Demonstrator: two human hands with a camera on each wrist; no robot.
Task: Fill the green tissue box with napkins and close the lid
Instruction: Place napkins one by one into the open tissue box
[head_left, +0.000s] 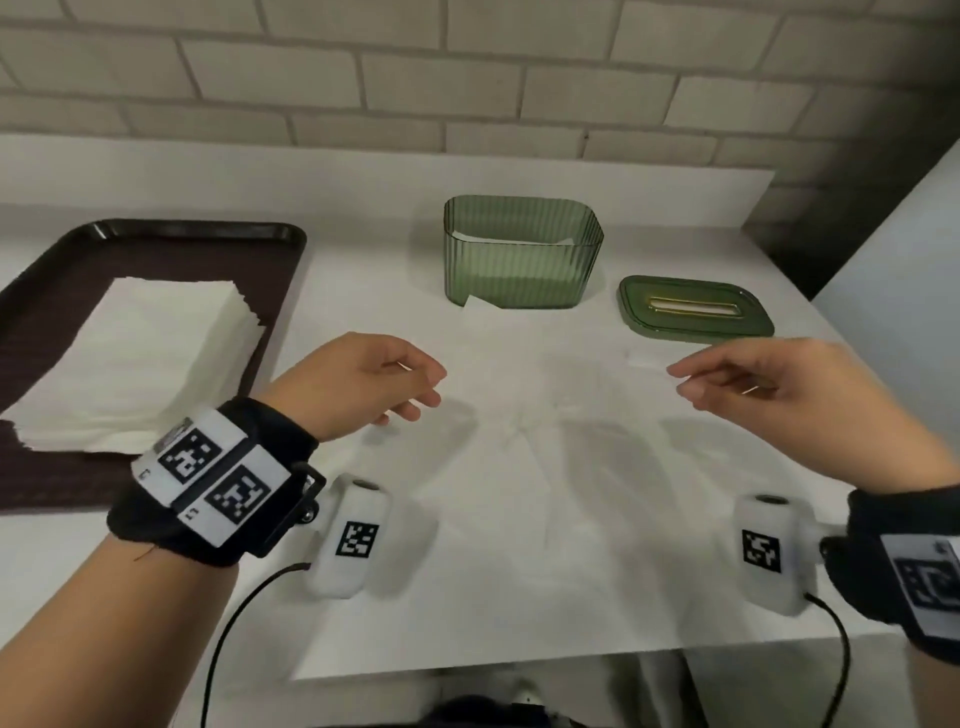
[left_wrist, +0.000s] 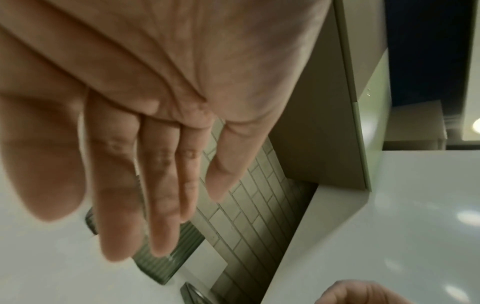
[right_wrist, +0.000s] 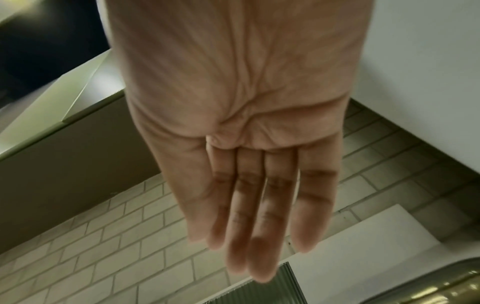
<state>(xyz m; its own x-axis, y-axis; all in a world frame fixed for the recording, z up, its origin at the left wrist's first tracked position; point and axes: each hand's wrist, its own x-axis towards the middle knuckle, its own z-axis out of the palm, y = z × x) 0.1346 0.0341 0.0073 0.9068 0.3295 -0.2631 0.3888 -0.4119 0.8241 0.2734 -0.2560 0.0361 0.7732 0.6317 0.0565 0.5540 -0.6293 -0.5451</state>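
While both hands hover above the white desk (head_left: 519, 545), neither holds anything. Left hand (head_left: 358, 384) sits near-left of centre, fingers loosely curled downward, empty; left wrist view shows its fingers (left_wrist: 161, 195) fairly straight and relaxed, nothing in the palm. Right hand (head_left: 769, 384) is out to the right, fingers extended leftward and relaxed, empty; right wrist view confirms straight fingers (right_wrist: 259, 205) together, palm bare. Hands are well apart, with bare desk between them.

Translucent green ribbed plastic tissue box (head_left: 522, 252) stands upright, lid off, farther back than both hands, roughly between them and nearer the left one sideways. Some white napkins lie inside it; how full, cannot tell exactly. One white napkin corner (head_left: 480, 304) pokes out at the box's near base on the desk. Green rounded-rectangle lid with a gold-rimmed slot (head_left: 696, 309) lies flat on the desk just right of the box, directly beyond the right hand, near its fingertips but not touching.

Dark brown rectangular tray (head_left: 156, 244) sits at the far left, carrying a thick stack of white square napkins (head_left: 140, 364), just left of the left hand. Grey-white brick wall (head_left: 467, 78) behind.
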